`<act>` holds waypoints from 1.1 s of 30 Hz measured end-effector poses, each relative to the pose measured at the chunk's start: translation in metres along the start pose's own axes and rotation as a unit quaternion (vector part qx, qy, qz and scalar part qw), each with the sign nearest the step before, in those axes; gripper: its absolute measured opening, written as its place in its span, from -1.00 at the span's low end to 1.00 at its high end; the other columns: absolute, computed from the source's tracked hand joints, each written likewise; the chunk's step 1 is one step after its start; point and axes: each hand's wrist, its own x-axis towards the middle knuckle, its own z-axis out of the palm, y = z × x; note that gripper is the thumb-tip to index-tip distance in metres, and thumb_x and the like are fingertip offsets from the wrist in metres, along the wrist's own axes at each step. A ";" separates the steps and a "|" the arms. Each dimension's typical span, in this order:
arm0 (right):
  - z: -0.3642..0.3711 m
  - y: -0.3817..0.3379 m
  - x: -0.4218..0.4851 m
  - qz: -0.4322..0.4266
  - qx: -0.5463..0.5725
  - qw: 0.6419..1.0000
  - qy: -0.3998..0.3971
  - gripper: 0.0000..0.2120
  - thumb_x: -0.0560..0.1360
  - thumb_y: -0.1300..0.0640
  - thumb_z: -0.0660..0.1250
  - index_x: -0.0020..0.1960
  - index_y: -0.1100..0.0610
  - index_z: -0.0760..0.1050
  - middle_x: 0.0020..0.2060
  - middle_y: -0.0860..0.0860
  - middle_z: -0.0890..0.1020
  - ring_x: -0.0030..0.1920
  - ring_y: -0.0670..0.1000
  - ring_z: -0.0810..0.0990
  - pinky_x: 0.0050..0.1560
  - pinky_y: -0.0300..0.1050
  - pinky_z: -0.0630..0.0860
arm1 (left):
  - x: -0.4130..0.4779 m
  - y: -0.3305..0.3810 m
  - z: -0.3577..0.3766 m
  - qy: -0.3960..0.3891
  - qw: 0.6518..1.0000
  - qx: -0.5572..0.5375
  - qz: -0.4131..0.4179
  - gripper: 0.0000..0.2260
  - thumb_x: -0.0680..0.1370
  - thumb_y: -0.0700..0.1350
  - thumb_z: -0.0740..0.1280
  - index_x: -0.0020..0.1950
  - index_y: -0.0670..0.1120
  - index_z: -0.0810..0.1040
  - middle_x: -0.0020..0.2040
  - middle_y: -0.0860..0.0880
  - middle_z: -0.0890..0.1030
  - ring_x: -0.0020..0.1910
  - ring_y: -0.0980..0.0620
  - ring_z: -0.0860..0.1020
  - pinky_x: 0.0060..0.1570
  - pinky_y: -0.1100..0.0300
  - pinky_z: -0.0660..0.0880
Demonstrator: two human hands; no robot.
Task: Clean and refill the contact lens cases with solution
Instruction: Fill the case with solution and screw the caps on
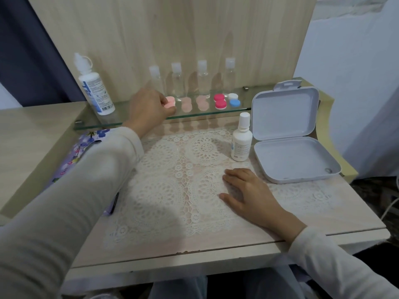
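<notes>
left hand point(146, 108) at the pink lens case point(170, 102) on the glass shelf point(216, 114), right hand point(248, 193) flat on the lace mat point(172, 180)

the left hand's fingertips pinch the pink lens case; it seems to sit on the shelf, though blur hides any gap. four more cases point(220, 101) lie in a row to its right. the right hand rests with fingers straight, holding nothing. a large solution bottle point(95, 87) stands at the shelf's left end; a small bottle point(241, 139) stands on the mat just beside an open white box point(291, 137).
</notes>
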 end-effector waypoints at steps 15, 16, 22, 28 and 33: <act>0.002 0.002 0.001 -0.008 -0.004 1.000 0.018 -0.46 0.40 -0.20 0.20 0.14 0.20 0.56 0.14 0.05 0.59 0.16 0.06 0.52 0.17 -0.18 0.34 | 0.016 -0.010 0.016 -0.021 0.998 0.047 0.021 -0.75 0.44 0.03 0.37 -0.08 -0.13 0.66 -0.16 -0.10 0.65 -0.15 -0.08 0.54 -0.12 0.14 0.41; 0.002 0.001 0.001 -0.008 -0.004 1.000 0.018 -0.46 0.40 -0.20 0.20 0.14 0.19 0.56 0.14 0.05 0.59 0.16 0.06 0.51 0.17 -0.19 0.34 | 0.017 -0.011 0.016 -0.022 0.998 0.045 0.022 -0.74 0.44 0.03 0.37 -0.07 -0.14 0.66 -0.13 -0.11 0.65 -0.13 -0.09 0.55 -0.11 0.13 0.42; 0.002 0.001 0.001 -0.006 -0.004 1.000 0.017 -0.45 0.40 -0.21 0.19 0.15 0.18 0.56 0.15 0.04 0.58 0.18 0.05 0.50 0.16 -0.22 0.31 | 0.019 -0.014 0.015 -0.014 0.999 0.028 0.023 -0.62 0.42 0.10 0.41 0.04 -0.18 0.63 -0.03 -0.12 0.65 -0.05 -0.08 0.57 -0.06 0.12 0.47; 0.002 0.001 0.000 -0.005 0.000 1.000 0.017 -0.46 0.40 -0.20 0.20 0.15 0.19 0.56 0.15 0.04 0.58 0.17 0.05 0.50 0.18 -0.20 0.31 | 0.022 -0.008 0.013 0.021 0.995 0.001 0.097 -0.69 0.48 0.06 0.35 0.10 -0.12 0.60 -0.05 -0.10 0.63 -0.04 -0.09 0.52 -0.05 0.09 0.41; 0.001 0.000 0.001 -0.005 0.003 1.000 0.015 -0.46 0.40 -0.20 0.20 0.14 0.19 0.56 0.14 0.04 0.58 0.16 0.05 0.51 0.16 -0.22 0.31 | 0.028 0.005 0.019 -0.042 0.985 0.051 0.159 -0.66 0.47 0.08 0.34 0.18 -0.04 0.56 0.07 -0.13 0.56 0.15 -0.14 0.40 0.21 -0.04 0.29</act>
